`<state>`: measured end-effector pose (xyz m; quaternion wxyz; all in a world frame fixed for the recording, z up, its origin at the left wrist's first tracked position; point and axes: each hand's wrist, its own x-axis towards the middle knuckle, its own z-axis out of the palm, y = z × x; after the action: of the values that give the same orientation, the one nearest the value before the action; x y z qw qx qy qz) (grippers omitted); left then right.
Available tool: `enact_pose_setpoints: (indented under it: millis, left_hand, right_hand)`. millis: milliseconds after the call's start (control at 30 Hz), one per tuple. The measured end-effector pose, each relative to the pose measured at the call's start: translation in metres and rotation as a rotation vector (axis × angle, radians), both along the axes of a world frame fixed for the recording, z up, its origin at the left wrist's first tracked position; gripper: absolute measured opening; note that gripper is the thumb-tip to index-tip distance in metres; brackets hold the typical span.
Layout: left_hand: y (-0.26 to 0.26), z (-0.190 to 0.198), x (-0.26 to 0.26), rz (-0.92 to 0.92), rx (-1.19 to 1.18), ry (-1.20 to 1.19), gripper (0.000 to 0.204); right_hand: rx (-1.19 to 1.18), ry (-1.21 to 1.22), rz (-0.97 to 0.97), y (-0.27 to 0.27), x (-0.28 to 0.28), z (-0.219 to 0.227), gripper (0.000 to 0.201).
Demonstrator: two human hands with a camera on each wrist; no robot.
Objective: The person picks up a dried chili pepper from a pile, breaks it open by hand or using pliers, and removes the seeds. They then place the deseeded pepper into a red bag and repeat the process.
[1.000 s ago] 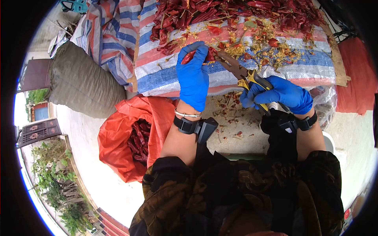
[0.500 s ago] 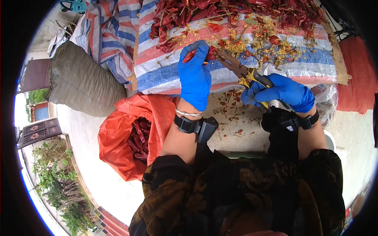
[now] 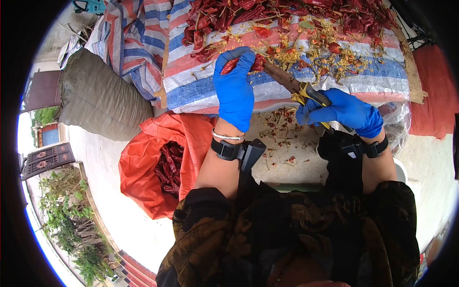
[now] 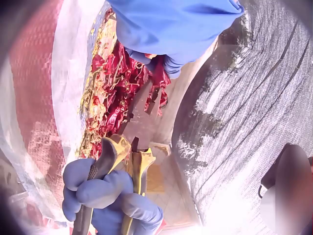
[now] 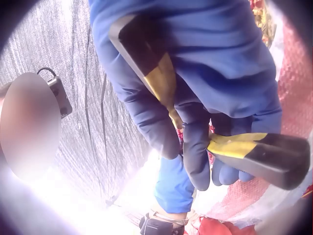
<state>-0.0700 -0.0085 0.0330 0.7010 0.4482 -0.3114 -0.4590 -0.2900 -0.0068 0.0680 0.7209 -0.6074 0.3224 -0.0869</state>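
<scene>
My left hand (image 3: pixel 234 93), in a blue glove, pinches a dried red chili pepper (image 3: pixel 259 62) with the fingers bent over it. The right hand (image 3: pixel 346 113), gloved the same way, grips a pair of pliers (image 3: pixel 285 80) by its yellow and black handles. The dark metal nose of the pliers points up and left, its tip right at the end of the chili. Seen from the left wrist, the chili (image 4: pixel 159 73) pokes out below the left glove, with the tip of the pliers (image 4: pixel 139 127) overlapping it. From the right wrist, fingers show between the two handle ends.
Red dried chilies (image 3: pixel 239 19) are heaped at the back of a striped woven sheet (image 3: pixel 191 95), with yellow seeds and stems scattered in front. An orange-red sack (image 3: pixel 138 167) of chilies stands at lower left. Behind it leans a full greyish sack (image 3: pixel 103 100). Scraps litter the floor below.
The jaws of the pliers have drawn closer together at the chili's end. Both hands have barely shifted, and the left still pinches the chili.
</scene>
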Motion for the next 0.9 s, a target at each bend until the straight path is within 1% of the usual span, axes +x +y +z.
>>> enact_pose_setpoints:
  millis: [33, 67, 100, 167, 200, 233, 267, 333, 433, 500, 567, 633, 733, 867, 900]
  left_hand:
    - [0.001, 0.001, -0.001, 0.0, -0.006, -0.054, 0.012]
    - [0.001, 0.002, -0.001, -0.002, -0.005, -0.054, 0.012]
    - [0.001, 0.003, -0.001, -0.006, -0.01, -0.061, 0.012]
    - [0.001, 0.003, -0.001, -0.012, -0.014, -0.068, 0.011]
    - [0.001, 0.003, -0.002, 0.021, -0.024, -0.12, 0.011]
    - [0.001, 0.002, -0.002, 0.053, -0.033, -0.173, 0.011]
    - [0.0, 0.001, -0.002, 0.052, -0.033, -0.173, 0.011]
    - [-0.001, 0.0, -0.004, 0.084, -0.081, -0.245, 0.012]
    - [0.001, 0.003, -0.004, 0.11, -0.076, -0.303, 0.011]
    - [0.001, 0.003, -0.005, 0.105, -0.081, -0.296, 0.011]
    - [0.001, 0.002, -0.007, 0.097, -0.085, -0.288, 0.011]
    - [0.001, 0.002, -0.008, 0.097, -0.082, -0.371, 0.011]
    - [0.003, 0.004, -0.008, 0.051, -0.076, -0.382, 0.012]
    - [0.001, -0.001, -0.009, 0.042, -0.08, -0.351, 0.012]
    - [0.001, -0.002, -0.01, 0.013, -0.087, -0.323, 0.012]
  right_hand:
    - [-0.007, 0.07, 0.022, 0.0, 0.002, 0.003, 0.022]
    - [-0.015, 0.139, 0.042, 0.0, 0.003, 0.004, 0.022]
    - [-0.014, 0.139, 0.041, 0.0, 0.002, 0.002, 0.022]
    - [-0.112, 0.069, 0.006, 0.001, 0.0, -0.005, 0.031]
    - [-0.113, 0.069, 0.005, 0.001, 0.0, -0.004, 0.031]
    - [-0.132, 0.129, 0.003, 0.002, 0.0, -0.003, 0.031]
    - [-0.151, 0.19, 0.0, 0.002, -0.001, -0.002, 0.031]
    - [-0.168, 0.183, -0.008, 0.003, -0.001, 0.0, 0.03]
    - [-0.166, 0.191, -0.027, 0.004, -0.003, 0.001, 0.03]
    - [-0.147, 0.207, -0.039, 0.003, -0.005, -0.001, 0.029]
    - [-0.256, 0.143, -0.048, 0.004, -0.006, -0.006, 0.028]
    - [-0.228, 0.175, -0.047, 0.004, -0.007, -0.005, 0.028]
    - [-0.211, 0.214, -0.042, 0.004, -0.007, -0.003, 0.028]
    - [-0.242, 0.198, -0.018, 0.005, -0.008, -0.002, 0.028]
    - [-0.241, 0.198, -0.02, 0.005, -0.008, 0.0, 0.028]
